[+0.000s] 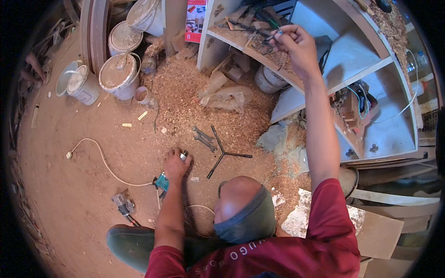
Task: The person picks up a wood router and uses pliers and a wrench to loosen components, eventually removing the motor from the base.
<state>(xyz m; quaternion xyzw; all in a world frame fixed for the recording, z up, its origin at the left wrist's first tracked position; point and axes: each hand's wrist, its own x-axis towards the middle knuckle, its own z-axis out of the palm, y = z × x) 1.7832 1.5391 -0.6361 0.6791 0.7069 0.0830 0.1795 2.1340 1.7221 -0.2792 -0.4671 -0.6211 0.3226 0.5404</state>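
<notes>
My left hand [175, 165] is closed around a teal corded power tool [162, 181] lying on the ground; its metal end shows beside my fingers. A pale cord [104, 160] runs from the tool to a plug at the left. To the right of this hand lie two open-ended wrenches [204, 138] and a black three-armed Y wrench [223, 153]. My right hand [295, 42] reaches far forward over a cluttered shelf [252, 44], with thumb and fingers pinched together. Beside the fingertips is a slim green thing [274, 24]; what they hold is too small to tell.
Several white buckets [119, 76] stand at the back left. Wood shavings [181, 88] cover the ground around a crumpled plastic bag [227, 98]. The pale-blue cabinet [394, 111] rises at the right. A clear plastic and dark piece [123, 204] lies left of my knee.
</notes>
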